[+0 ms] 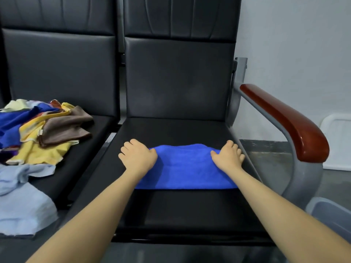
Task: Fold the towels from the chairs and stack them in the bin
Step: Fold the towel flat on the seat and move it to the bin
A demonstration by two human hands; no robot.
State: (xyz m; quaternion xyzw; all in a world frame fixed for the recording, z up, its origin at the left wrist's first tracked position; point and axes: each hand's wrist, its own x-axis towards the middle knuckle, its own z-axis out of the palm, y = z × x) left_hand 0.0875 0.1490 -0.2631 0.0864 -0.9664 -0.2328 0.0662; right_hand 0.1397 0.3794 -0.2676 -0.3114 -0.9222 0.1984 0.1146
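The left hand lies flat, palm down, on the left end of a blue towel, its fingers spread and straight, reaching past the cloth's edge onto the seat. The right hand presses the right end the same way, fingers stretched out and thumb pointing inward. The two hands sit well apart, one at each end, and neither curls around anything.

The blue towel is a soft, fuzzy cloth folded into a wide strip, with a straight near edge and a slightly humped far edge. It lies across the middle of the right chair seat, a smooth black padded cushion with a faint sheen. The backrest is the same dark leather-like material in stitched panels.

On the left chair seat sits a crumpled pile of towels: brown, yellow, deep blue and pale cream, overlapping loosely. Nearer the camera lies a light blue towel, rumpled and hanging over the front edge.

To the right, a glossy red-brown armrest curves over a grey metal frame. Below it, at the lower right, the rounded corner of a grey plastic bin shows.
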